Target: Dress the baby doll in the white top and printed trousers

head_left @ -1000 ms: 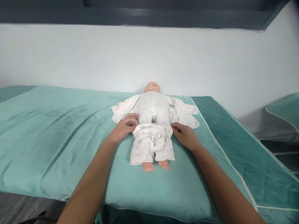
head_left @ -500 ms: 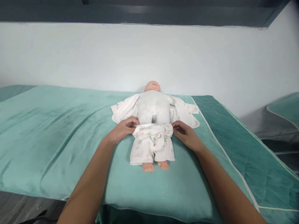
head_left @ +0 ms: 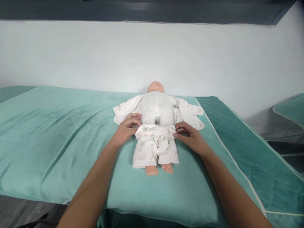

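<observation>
A baby doll [head_left: 156, 106] lies on its back, head toward the wall, with a bare pale torso. White printed baby pants [head_left: 145, 152] cover its legs, the waistband bunched below the hips and both feet sticking out. My left hand [head_left: 128, 126] is at the left side of the waistband, fingers loosely apart, fingertips beside the doll's hip. On the other side, my right hand [head_left: 188, 134] has its thumb on the front of the pants and its curled fingers at the waistband edge. A white printed baby shirt [head_left: 129, 109] lies spread open around the doll's arms.
A light green padded cover [head_left: 59, 136] spreads beneath the doll, with a darker green quilted cover [head_left: 237, 136] at the right. Behind stands a white wall [head_left: 152, 53] under a dark overhead panel [head_left: 142, 11]. Grey floor [head_left: 21, 209] shows at lower left.
My left fingers have loosened and spread upward along the doll's hip. My right thumb has shifted slightly left onto the pants. The pants have hardly moved.
</observation>
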Motion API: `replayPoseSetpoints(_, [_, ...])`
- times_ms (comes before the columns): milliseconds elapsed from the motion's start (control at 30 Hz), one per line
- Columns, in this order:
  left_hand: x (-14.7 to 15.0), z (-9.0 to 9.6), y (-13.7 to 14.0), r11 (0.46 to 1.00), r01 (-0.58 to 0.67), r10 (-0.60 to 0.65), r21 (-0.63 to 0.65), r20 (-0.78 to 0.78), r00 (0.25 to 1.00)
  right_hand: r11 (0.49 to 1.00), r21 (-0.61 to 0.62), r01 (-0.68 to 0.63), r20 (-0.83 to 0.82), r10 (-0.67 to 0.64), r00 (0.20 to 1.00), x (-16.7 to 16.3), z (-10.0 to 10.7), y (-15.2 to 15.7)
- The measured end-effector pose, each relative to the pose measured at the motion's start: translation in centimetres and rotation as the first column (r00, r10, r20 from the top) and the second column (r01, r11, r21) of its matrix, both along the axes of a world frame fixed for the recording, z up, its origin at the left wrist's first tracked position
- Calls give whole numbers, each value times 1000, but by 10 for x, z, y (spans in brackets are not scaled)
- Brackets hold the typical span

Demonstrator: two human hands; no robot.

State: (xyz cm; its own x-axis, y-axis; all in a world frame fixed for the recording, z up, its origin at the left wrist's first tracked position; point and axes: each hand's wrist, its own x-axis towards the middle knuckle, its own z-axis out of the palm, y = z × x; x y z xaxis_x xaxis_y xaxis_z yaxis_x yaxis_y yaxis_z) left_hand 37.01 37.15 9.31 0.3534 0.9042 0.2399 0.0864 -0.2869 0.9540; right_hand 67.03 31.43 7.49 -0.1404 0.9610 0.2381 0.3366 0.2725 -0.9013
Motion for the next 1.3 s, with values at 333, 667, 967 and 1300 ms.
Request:
replayPoseSetpoints(333, [7,-4,3,996,-65,63,53,26,998,1000,-24,13,10,-12,1000,-1,2,-1])
replayPoseSetpoints(667, [6,-2,2,999,-47,47,27,-4,999,989,112,-95,103,84,991,0,3,0])
replayPoseSetpoints(967, [14,-5,14,999,-42,42,11,8,999,977,215,15,31,-22,999,-8,-1,9])
replayPoseSetpoints(1300, [18,-13,66,958,-282,283,43,-16,959,993,98,65,-147,-50,988,-3,18,57])
